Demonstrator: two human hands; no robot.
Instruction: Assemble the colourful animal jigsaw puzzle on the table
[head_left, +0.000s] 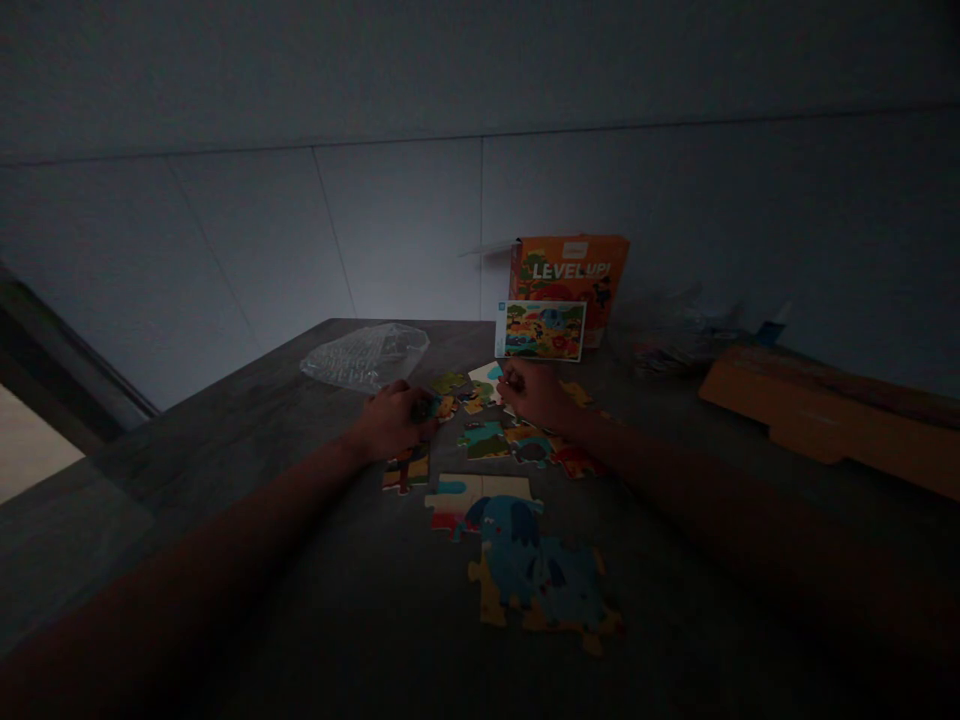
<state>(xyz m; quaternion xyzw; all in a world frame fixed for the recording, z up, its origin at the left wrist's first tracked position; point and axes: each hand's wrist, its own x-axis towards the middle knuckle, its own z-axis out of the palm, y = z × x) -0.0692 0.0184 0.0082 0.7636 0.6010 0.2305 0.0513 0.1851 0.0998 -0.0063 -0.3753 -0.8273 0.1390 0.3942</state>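
Note:
Loose jigsaw puzzle pieces (485,440) lie on the dark table between my two hands. My left hand (396,418) is curled at the left of them, closed on a small coloured puzzle piece (424,407) that its fingers partly hide. Opposite it, my right hand (534,392) is pinched at the edge of a pale puzzle piece (486,382) with a blue-green patch. Nearer to me lies a joined puzzle section (510,550) showing a blue elephant. Below my left hand is a brown and orange piece (407,470).
A picture card (541,331) leans against an orange puzzle box (574,262) at the back. A clear plastic bag (367,357) lies back left. On the right are another plastic bag (675,335) and an orange cardboard box part (825,410). A wall stands behind the table.

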